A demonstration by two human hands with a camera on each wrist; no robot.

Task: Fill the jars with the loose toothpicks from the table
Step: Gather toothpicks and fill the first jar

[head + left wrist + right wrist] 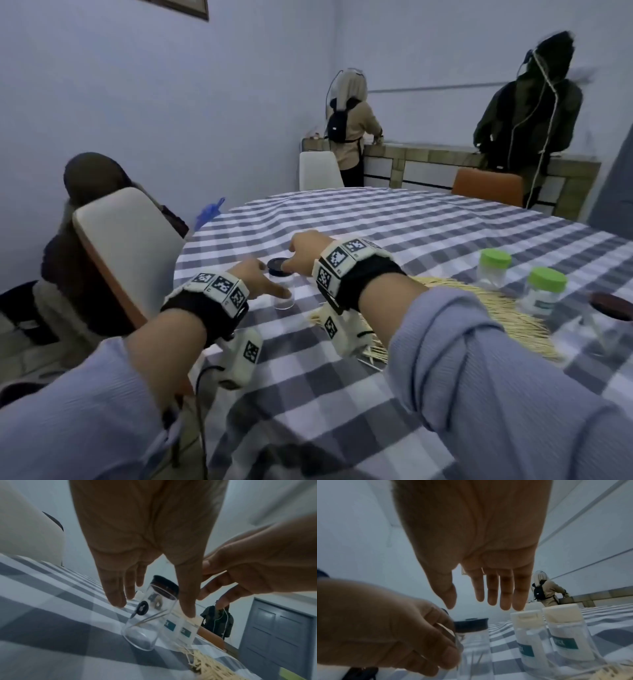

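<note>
A gray-and-white checked cloth covers the round counter (394, 233). A flat heap of thin pale toothpicks (486, 308) lies near two green-capped plastic jars (544, 291). The left hand (255, 277) takes a narrow grip on a clear glass jar (282, 291); the right hand (303, 250), grip wide, hovers at its black round lid (278, 265).

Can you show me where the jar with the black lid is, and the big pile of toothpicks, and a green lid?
jar with the black lid (283, 291): head view, clear glass body.
pile of toothpicks (486, 308): head view, middle of the heap.
green lid (495, 258): head view, lid's side.
</note>
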